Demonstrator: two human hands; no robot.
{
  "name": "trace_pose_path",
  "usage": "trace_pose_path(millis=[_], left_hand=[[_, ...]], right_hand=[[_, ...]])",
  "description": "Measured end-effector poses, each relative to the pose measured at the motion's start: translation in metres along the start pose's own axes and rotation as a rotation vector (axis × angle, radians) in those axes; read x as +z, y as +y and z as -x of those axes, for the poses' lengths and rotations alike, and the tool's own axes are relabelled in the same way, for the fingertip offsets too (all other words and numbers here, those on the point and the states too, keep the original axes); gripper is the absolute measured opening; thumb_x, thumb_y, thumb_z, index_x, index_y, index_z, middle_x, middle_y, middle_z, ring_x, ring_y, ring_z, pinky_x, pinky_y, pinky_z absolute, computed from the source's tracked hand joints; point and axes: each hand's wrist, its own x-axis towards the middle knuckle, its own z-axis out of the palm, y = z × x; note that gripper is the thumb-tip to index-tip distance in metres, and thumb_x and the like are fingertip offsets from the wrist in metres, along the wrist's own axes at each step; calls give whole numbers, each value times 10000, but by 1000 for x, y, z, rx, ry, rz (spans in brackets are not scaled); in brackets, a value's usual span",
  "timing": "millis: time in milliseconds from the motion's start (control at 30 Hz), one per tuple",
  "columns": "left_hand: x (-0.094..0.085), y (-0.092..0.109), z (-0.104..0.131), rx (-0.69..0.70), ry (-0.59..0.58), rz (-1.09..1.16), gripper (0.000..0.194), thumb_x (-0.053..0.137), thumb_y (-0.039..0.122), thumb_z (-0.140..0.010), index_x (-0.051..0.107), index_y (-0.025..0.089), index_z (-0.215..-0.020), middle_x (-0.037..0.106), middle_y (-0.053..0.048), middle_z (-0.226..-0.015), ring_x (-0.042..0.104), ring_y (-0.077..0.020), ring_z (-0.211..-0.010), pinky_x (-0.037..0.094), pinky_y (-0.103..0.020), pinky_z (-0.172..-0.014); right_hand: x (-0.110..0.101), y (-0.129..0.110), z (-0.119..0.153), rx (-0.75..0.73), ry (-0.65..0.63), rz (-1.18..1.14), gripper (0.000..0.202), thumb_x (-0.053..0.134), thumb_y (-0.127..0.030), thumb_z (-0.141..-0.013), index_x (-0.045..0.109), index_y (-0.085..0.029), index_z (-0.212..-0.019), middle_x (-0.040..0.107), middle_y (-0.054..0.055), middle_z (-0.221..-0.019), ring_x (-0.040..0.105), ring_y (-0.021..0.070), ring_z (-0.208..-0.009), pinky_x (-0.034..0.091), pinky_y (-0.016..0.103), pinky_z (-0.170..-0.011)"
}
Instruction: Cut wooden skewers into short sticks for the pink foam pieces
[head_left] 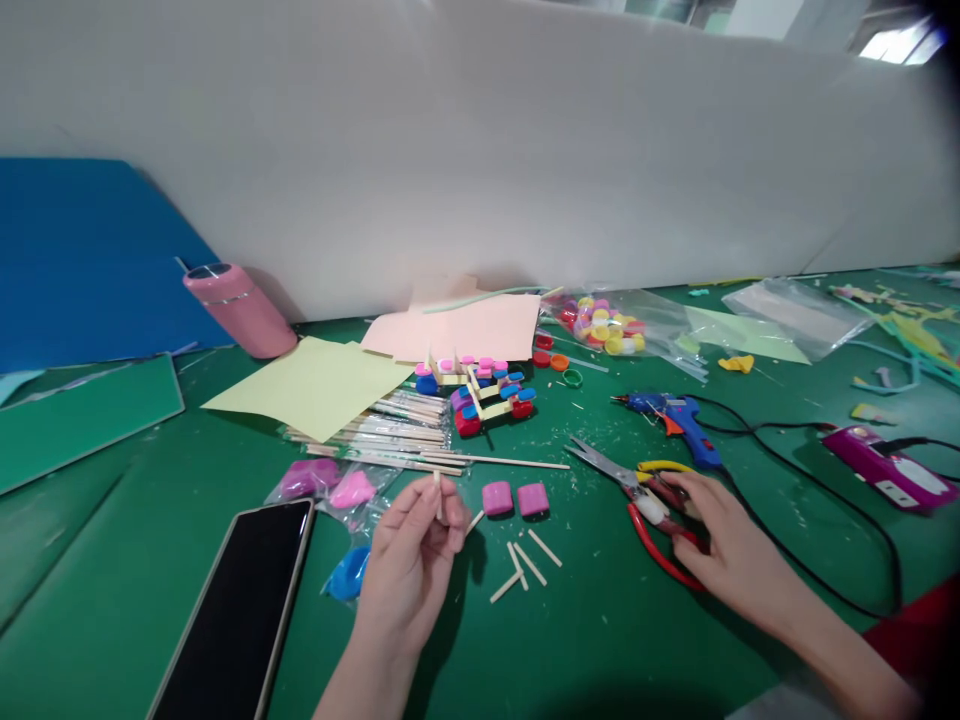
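My left hand (417, 560) pinches a short wooden stick (438, 494) upright between thumb and fingertips. My right hand (712, 535) has its thumb and fingers on the red and yellow handles of a pair of scissors (604, 463), whose blades point left, slightly parted. Between the hands lie several short cut sticks (531, 563) and two pink-purple blocks (533, 500). A long thin stick (510, 461) lies just beyond the blocks. Farther back are small assembled pieces (491, 400) of sticks with coloured blocks.
A phone (236, 610) lies at left, beside bagged coloured clay (352, 490) and bundled sticks (397, 425). At right are a blue glue gun (679, 420), its cord, and a purple power strip (889, 470). A pink tumbler (244, 312), paper sheets (315, 385) and bagged caps (607, 325) stand behind.
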Motion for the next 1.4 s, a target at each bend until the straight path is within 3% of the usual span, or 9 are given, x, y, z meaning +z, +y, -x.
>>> trace_pose_path(millis=[167,367,533,667,800,933,1400], left_hand=[[3,-10,4,-75,-54,-68,112,573,246,-767,611,146,-733,524,32,-474,404,-51,-425,282,-177,-427],[6,-19,7,-155,-140,-135,142,605,243,-738,640,133,-821,503,40,-421,378,-46,-386,214,-189,-409],[6,-21,8,-175,-203,-140,100,585,226,-765,626,135,-765,520,29,-478,403,-44,-428,238,-188,-440],[2,-23,9,-172,-246,-140,103,552,227,-795,605,143,-770,485,38,-502,393,-45,-449,232,-190,-448],[0,-23,10,-152,-261,-129,105,562,236,-787,592,149,-735,464,41,-515,379,-51,-452,224,-196,-443],[1,-22,11,-145,-271,-138,127,590,266,-762,625,144,-753,460,38,-506,370,-60,-452,234,-198,-443],[-7,-22,10,-103,-330,-230,170,559,291,-786,636,158,-715,407,43,-513,346,-72,-502,245,-217,-491]], right_hand=[[2,13,2,113,-81,118,573,493,-193,-619,420,-118,-1182,497,140,-1139,498,293,-1022,419,415,-850],[1,8,0,149,-74,-21,467,501,-209,-633,422,-176,-1093,539,105,-1056,543,266,-944,436,398,-818],[-2,-24,5,18,-124,-240,494,455,-128,-659,323,-212,-1128,501,87,-1074,548,219,-933,452,336,-806],[-5,-58,2,-172,-138,-330,540,486,-130,-674,289,-233,-1165,415,98,-1194,464,232,-1080,421,330,-876],[-5,-79,-1,-173,-235,-405,576,600,-213,-657,315,-240,-1157,458,89,-1142,517,227,-994,464,300,-818],[-5,-82,-1,-148,-286,-385,751,710,-258,-532,322,-230,-1175,439,97,-1167,513,255,-982,471,317,-796],[-13,-84,-2,-115,-376,-326,739,712,-285,-531,350,-213,-1171,405,65,-1206,457,222,-1045,406,282,-879]])
